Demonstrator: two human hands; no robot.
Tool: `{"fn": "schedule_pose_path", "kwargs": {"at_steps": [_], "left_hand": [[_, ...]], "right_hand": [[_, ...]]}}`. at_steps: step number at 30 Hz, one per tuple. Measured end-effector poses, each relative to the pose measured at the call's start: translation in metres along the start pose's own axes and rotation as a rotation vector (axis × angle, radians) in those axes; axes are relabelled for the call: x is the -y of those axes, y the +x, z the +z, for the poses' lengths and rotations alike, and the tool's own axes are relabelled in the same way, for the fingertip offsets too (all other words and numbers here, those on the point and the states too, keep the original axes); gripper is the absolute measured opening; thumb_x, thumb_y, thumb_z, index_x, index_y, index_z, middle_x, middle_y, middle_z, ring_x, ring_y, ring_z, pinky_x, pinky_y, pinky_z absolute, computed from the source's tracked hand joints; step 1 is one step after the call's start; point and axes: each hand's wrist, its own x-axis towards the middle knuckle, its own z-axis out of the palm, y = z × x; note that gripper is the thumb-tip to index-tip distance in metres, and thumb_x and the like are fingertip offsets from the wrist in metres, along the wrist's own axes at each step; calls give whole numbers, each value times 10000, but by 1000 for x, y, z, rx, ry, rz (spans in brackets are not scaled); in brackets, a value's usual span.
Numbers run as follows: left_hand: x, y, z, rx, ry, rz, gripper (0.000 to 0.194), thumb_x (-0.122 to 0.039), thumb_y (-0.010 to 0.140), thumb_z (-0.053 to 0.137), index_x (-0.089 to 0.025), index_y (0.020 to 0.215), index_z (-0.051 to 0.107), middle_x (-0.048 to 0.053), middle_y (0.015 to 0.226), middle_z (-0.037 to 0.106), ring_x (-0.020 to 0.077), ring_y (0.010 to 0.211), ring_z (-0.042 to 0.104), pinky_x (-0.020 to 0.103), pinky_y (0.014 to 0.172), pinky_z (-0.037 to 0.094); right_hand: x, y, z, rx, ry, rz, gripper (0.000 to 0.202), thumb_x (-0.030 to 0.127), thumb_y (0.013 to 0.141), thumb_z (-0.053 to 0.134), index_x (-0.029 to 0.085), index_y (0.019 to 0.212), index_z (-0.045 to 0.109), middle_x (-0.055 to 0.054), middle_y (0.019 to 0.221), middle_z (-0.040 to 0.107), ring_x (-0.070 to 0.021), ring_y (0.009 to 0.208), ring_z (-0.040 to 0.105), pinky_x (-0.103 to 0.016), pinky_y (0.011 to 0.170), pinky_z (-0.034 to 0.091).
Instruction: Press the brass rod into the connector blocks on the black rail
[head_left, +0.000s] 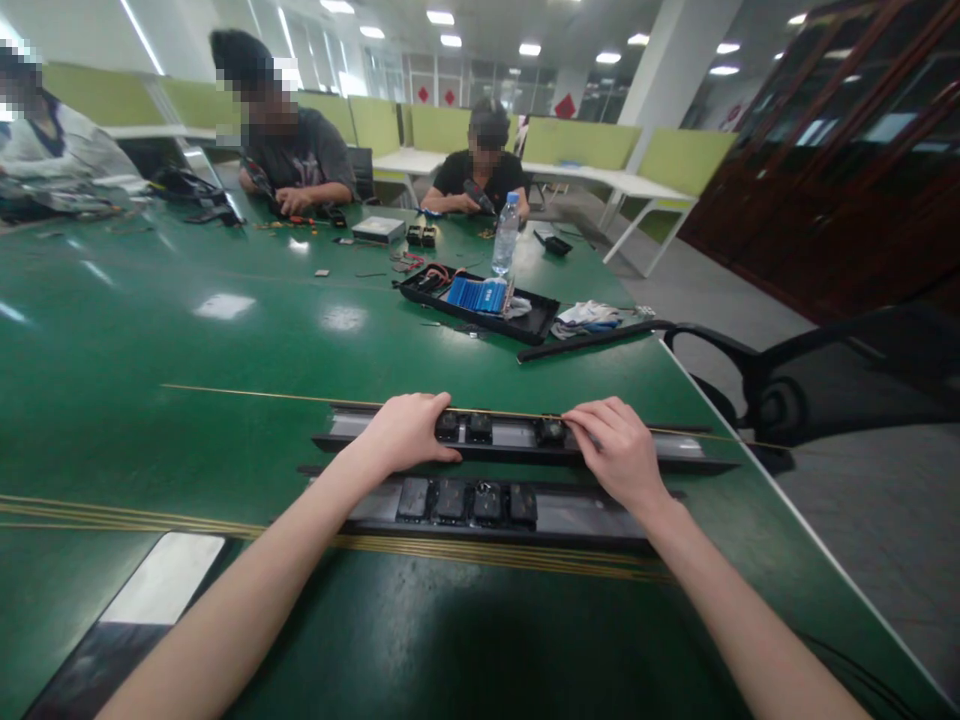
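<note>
A long dark channel (525,454) with a pale inner face lies across the green table. Several small black blocks (480,427) sit inside it, and a thin gold rod (255,392) runs along its far edge. My left hand (405,430) grips the channel at its left part, thumb on the near side and fingers on the far side. My right hand (619,445) pinches at the rod beside the rightmost black block (551,431). Nearer me lies a second channel (577,512), holding a row of several black blocks (450,500).
Several gold rods (517,558) lie along the near channel. A phone-like slab (161,580) rests at the near left. Farther off are a black tray (536,318) with a blue part, a bottle (506,235), cloth gloves (589,318) and a chair (847,375). Several people sit opposite.
</note>
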Motion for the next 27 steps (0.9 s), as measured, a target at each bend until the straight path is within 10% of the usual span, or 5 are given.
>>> {"fn": "schedule_pose_path", "kwargs": {"at_steps": [27], "left_hand": [[3,2,0,35,-23,-18,539,-685,711,678,-233,983,565,117,998,750,348,918,707,363,694,472]], "right_hand": [[-16,8,-18,108,59,-9,183,261,982,541,224,949,717,-71,912,709,-217,853,594,-392,762,488]]}}
